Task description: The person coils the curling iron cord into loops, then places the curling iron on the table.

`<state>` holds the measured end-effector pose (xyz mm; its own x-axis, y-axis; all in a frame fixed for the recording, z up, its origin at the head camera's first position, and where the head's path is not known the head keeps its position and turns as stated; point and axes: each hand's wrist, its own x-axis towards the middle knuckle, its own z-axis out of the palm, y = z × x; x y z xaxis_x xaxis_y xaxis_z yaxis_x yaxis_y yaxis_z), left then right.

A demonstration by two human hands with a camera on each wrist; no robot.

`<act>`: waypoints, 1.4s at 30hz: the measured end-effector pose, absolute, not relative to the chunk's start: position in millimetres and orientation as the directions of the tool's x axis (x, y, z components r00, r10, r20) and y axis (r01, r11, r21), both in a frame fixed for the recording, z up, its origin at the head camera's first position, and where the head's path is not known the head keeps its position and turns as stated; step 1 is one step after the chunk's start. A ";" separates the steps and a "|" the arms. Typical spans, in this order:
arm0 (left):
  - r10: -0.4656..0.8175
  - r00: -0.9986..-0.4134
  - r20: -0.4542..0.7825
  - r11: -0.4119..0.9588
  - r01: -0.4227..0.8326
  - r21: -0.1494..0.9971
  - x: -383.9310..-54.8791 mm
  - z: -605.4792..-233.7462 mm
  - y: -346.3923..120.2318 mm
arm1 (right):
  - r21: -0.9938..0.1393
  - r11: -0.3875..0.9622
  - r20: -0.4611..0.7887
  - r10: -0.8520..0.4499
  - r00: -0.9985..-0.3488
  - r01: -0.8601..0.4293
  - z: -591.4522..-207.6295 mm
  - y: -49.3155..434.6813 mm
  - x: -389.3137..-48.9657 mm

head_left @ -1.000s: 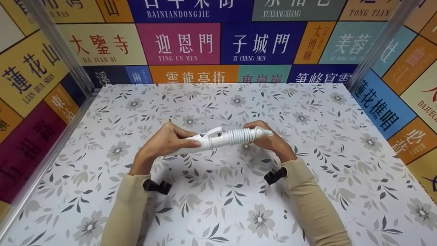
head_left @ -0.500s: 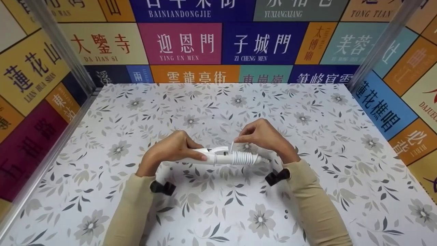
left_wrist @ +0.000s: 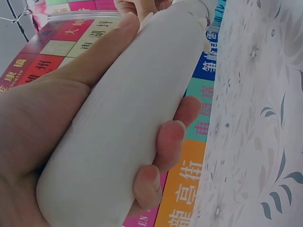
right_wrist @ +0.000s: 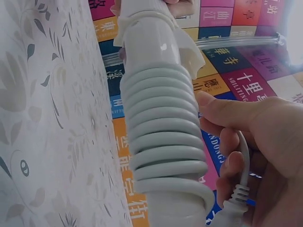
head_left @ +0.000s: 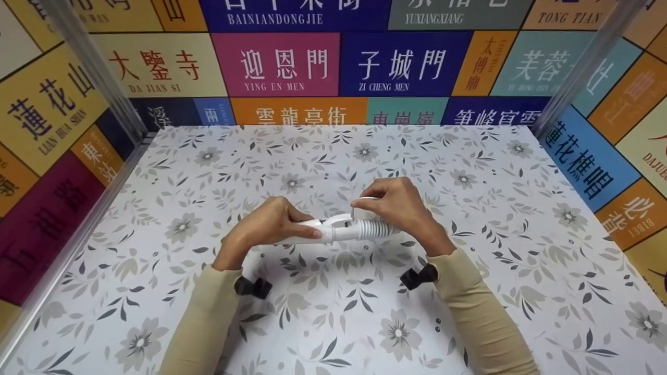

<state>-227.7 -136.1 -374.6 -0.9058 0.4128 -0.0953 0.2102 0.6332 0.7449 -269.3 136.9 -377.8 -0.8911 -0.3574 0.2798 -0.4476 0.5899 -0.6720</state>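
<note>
A white wand-shaped electric appliance (head_left: 346,230) with a hook-like lever (head_left: 342,220) is held above the table, roughly level. My left hand (head_left: 268,221) grips its smooth thick body (left_wrist: 123,113), thumb along one side and fingers curled round the other. A white power cord (right_wrist: 163,113) is wound in several close coils round the far part. My right hand (head_left: 398,204) pinches a loose strand of cord (right_wrist: 245,158) beside the coils, near the lever. Below its fingers shows a ribbed cord end (right_wrist: 240,194). The appliance's right tip is hidden behind the right hand in the head view.
The table (head_left: 333,323) wears a white cover with grey flowers and leaves. Coloured panels with lettering (head_left: 276,65) stand behind it and at both sides. Black wrist mounts (head_left: 254,286) sit on both sleeves.
My right hand has left the appliance's coiled end, moved up and towards the lever, and now pinches a strand of cord. The appliance sank, then rose slightly; my left hand keeps its grip.
</note>
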 end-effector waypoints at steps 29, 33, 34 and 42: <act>-0.066 -0.998 0.019 0.587 -0.023 0.810 -233.2 -367.9 -134.5 | -0.762 0.419 0.329 -0.405 -0.853 -0.493 -370.5 130.0 -261.3; -0.090 -0.996 0.007 0.556 -0.045 0.830 -233.1 -365.0 -135.3 | -0.757 0.416 0.325 -0.430 -0.843 -0.504 -371.4 131.3 -262.3; -0.092 -0.996 0.000 0.547 -0.051 0.836 -233.2 -364.5 -135.4 | -0.757 0.415 0.322 -0.436 -0.841 -0.505 -371.9 131.8 -262.9; -0.055 -0.998 -0.021 0.463 -0.044 0.885 -234.1 -364.3 -137.1 | -0.778 0.391 0.291 -0.469 -0.834 -0.491 -375.6 137.5 -268.3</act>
<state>-234.1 -137.1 -364.3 -0.9983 -0.0553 -0.0205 -0.0438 0.4634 0.8851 -268.3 137.5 -375.6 -0.8342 -0.4685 0.2908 -0.4911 0.3913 -0.7783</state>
